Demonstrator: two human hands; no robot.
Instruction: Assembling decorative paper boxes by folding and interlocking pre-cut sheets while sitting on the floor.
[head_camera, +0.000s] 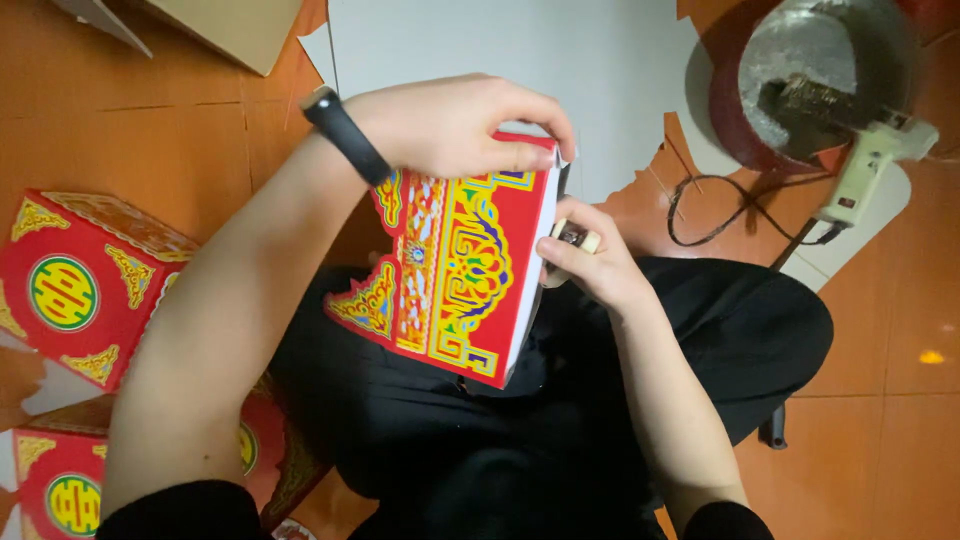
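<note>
Two hands work one red paper box (455, 265) over the lap: the left hand (455, 125) clamps its top edge, while the right hand (590, 262) pinches a small stapler-like tool (577, 237) at the box's right edge. Best hold that edge steady.

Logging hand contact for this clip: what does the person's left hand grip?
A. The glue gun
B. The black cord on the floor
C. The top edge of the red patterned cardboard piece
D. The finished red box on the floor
C: the left hand curls over the top edge of the red patterned cardboard piece, while the glue gun lies untouched on the floor.
</note>
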